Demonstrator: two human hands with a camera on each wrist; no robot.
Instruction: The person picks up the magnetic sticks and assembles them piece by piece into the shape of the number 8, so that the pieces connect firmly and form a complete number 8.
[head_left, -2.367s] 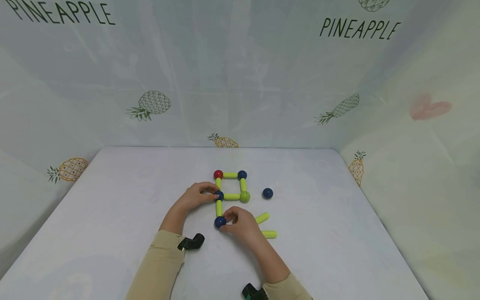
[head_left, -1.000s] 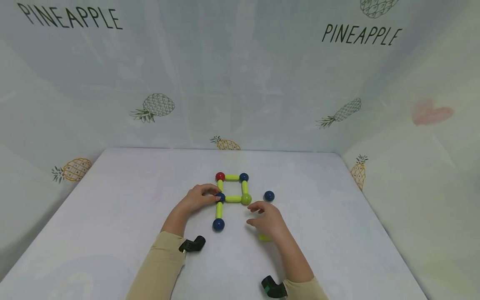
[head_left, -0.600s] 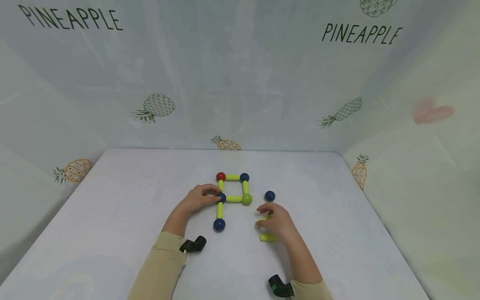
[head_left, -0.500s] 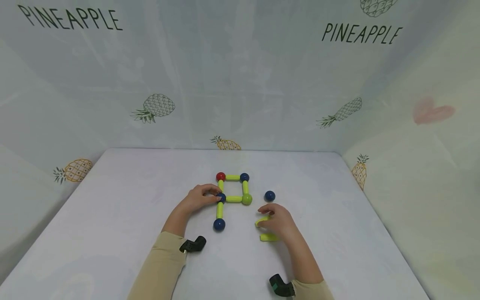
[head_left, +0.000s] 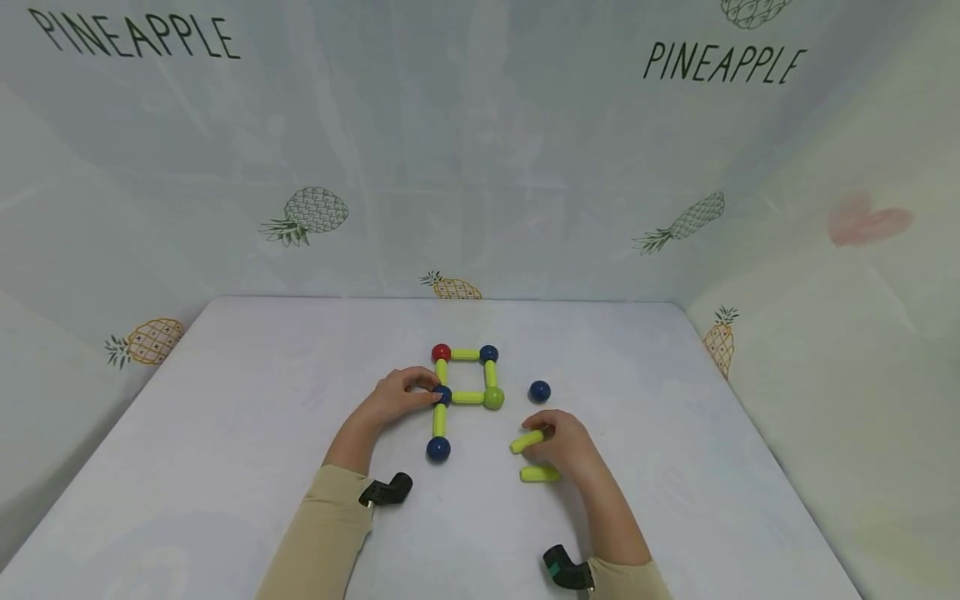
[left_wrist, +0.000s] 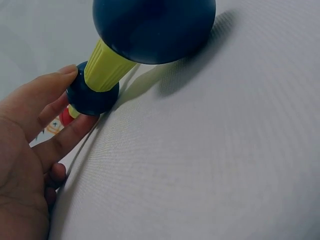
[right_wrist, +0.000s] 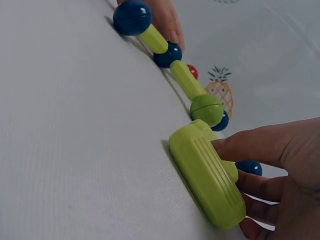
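Note:
On the white table lies a square of lime-green magnetic building rods (head_left: 468,398) joined by balls: red (head_left: 442,353), blue (head_left: 489,355), green (head_left: 493,398) and blue at the near-left corner. A further rod (head_left: 439,421) runs from that corner toward me to another blue ball (head_left: 438,450). My left hand (head_left: 395,393) pinches the corner blue ball (left_wrist: 89,102) between thumb and fingers. To the right, my right hand (head_left: 562,442) pinches a loose lime-green rod (head_left: 527,442), its far end hidden by the fingers. A second loose rod (head_left: 539,474) lies just nearer me.
A loose blue ball (head_left: 539,392) sits right of the square, beyond my right hand. Bare white tabletop (head_left: 300,350) spreads around the pieces. A pineapple-print cloth (head_left: 480,167) hangs behind the table.
My right hand has left the near blue ball, moved right to the loose rods and taken hold of the upper one. My left hand stays on the corner ball.

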